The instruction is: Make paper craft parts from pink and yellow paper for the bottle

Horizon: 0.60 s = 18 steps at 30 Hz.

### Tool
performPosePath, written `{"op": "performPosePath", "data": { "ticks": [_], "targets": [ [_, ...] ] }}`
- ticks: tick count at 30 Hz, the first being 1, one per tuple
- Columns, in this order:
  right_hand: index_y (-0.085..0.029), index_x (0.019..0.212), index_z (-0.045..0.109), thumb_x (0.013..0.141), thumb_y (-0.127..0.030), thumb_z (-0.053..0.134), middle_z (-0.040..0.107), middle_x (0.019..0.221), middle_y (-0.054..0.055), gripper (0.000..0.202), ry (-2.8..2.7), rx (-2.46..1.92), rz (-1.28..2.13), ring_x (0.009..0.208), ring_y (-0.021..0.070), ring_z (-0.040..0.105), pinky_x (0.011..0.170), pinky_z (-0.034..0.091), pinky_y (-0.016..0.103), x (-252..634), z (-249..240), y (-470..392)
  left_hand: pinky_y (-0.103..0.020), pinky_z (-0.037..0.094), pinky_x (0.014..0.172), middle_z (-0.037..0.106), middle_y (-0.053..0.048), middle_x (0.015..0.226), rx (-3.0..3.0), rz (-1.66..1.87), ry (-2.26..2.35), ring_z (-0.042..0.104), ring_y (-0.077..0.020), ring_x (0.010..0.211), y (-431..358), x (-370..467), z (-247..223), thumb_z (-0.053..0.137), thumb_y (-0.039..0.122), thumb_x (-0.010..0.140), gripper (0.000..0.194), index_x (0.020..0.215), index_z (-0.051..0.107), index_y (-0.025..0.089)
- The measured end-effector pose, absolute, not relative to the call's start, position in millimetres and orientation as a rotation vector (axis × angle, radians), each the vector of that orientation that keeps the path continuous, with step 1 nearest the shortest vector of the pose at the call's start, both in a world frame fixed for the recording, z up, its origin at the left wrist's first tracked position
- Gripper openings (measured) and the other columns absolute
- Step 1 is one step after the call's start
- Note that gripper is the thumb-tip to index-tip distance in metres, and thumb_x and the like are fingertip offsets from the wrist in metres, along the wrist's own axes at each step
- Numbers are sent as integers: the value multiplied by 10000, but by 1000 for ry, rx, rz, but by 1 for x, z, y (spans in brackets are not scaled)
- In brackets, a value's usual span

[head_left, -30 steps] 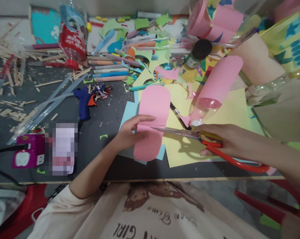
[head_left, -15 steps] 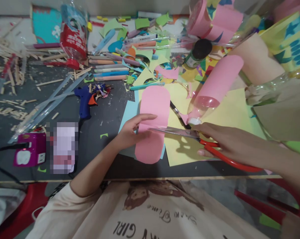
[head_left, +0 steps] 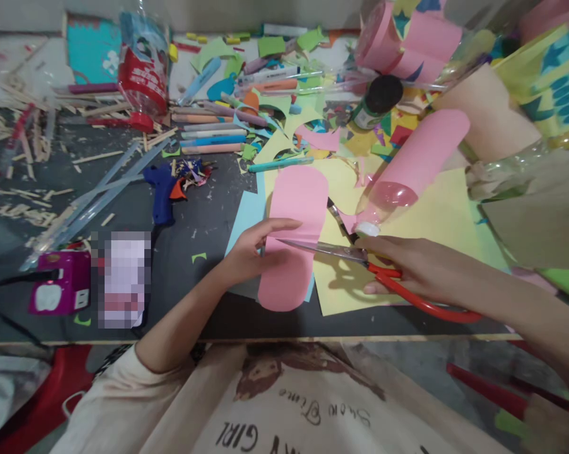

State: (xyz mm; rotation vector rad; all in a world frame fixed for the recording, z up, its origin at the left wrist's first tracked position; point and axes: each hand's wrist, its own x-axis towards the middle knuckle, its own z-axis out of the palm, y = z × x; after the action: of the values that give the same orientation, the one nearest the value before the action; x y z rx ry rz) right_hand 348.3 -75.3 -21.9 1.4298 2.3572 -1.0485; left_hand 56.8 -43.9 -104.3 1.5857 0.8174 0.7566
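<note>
A long pink paper piece (head_left: 288, 284) with rounded ends is gripped at its left edge by my left hand (head_left: 256, 249), thumb on one side of the scissor line and fingers on the other. My right hand (head_left: 407, 265) is closed on red-handled scissors (head_left: 383, 274). Their blades (head_left: 331, 249) lie across the middle of the pink paper, tips close to my left fingers. Beneath are a yellow sheet (head_left: 341, 296) and a light blue sheet (head_left: 241, 221). Just beyond my right hand lies a pink-wrapped plastic bottle (head_left: 416, 157) with a white cap, beside a black pen (head_left: 338, 214).
To the left lie a blue glue gun (head_left: 161, 189), clear glue sticks (head_left: 109, 189), a purple box (head_left: 60, 284) and a blurred phone (head_left: 123, 277). Markers (head_left: 213, 137), paper scraps, a dark-lidded jar (head_left: 381, 98) and a red-labelled bottle (head_left: 142, 75) crowd the back.
The scissors and my right hand have moved slightly left, the blades reaching farther across the pink paper. The paper's upper end has tilted a little to the right. My left hand keeps its hold.
</note>
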Motion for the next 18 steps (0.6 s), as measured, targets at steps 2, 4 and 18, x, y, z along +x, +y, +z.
{"op": "performPosePath", "data": {
  "ticks": [2, 4, 18],
  "targets": [
    [-161, 1201, 597, 898, -601, 458, 753, 964, 159, 552, 2380, 1423, -1040, 709, 278, 710, 577, 497, 347, 350, -24, -76, -348, 498, 1034, 656, -88, 1320, 1578, 740, 830, 606, -246, 1240, -44, 57, -104, 702, 400, 833, 422, 1220, 663, 237],
    [-155, 1203, 597, 902, -609, 454, 754, 947, 163, 564, 2382, 1422, -1018, 708, 290, 714, 580, 501, 357, 352, -26, -77, -353, 500, 1032, 657, -86, 1318, 1575, 725, 836, 609, -249, 1235, -44, 57, -103, 701, 402, 833, 423, 1222, 663, 240],
    [-178, 1160, 614, 874, -616, 500, 743, 936, 148, 536, 2426, 1433, -944, 668, 273, 698, 509, 478, 331, 343, -23, -79, -326, 491, 1044, 644, -76, 1341, 1632, 731, 784, 595, -216, 1260, -45, 57, -106, 677, 277, 857, 395, 1249, 634, 251]
  ]
}}
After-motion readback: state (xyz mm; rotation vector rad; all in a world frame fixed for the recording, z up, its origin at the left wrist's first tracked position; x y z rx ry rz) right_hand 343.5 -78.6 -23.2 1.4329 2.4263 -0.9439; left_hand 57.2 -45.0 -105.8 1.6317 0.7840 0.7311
